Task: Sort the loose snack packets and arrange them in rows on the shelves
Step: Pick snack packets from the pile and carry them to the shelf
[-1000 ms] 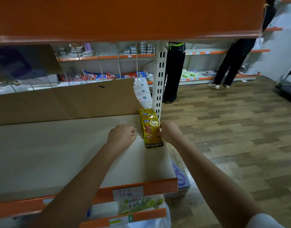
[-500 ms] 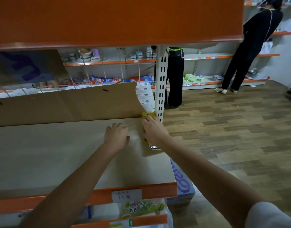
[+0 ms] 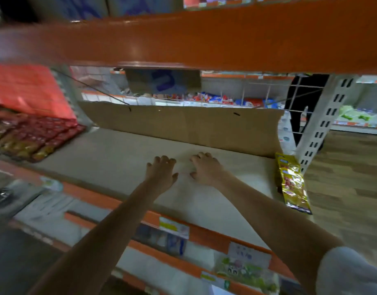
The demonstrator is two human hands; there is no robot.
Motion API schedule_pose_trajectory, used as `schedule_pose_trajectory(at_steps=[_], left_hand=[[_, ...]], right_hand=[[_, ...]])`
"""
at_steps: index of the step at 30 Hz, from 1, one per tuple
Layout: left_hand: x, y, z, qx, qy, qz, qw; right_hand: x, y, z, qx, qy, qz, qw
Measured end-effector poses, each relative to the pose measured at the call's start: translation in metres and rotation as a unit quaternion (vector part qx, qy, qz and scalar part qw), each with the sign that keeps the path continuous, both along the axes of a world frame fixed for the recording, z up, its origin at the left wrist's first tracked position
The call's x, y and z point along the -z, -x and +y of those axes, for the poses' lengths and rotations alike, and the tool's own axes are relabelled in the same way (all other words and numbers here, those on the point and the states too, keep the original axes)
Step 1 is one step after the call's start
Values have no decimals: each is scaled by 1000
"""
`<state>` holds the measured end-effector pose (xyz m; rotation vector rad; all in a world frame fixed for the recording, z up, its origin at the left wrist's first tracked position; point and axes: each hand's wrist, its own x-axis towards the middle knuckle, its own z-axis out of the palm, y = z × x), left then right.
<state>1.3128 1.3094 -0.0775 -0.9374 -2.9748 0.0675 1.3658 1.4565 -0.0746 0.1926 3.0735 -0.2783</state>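
On the shelf (image 3: 119, 158), both hands have let go: left hand (image 3: 162, 171) and right hand (image 3: 206, 169) rest spread, empty. Yellow snack packets (image 3: 291, 182) now lie placed at right; next row pending.

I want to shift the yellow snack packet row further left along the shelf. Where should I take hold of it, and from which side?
Judging by its pose, take the yellow packet row by its long sides, near the middle. It lies as a narrow strip running front to back at the shelf's right end. Come from above and the left: the upright post crowds its far right side. Both hands hold nothing.
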Motion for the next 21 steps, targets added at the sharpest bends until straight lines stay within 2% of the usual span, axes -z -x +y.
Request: schedule_pose_trajectory(at_steps=[5, 14, 21], left_hand=[[-11, 36, -116, -86, 7, 3, 996], [-29, 100, -342, -218, 8, 9, 976], [-24, 145, -477, -294, -3, 8, 956]], right_hand=[[-7, 58, -97, -83, 5, -8, 997], [-22, 166, -326, -227, 36, 32, 973], [-8, 231, -469, -319, 18, 18, 948]])
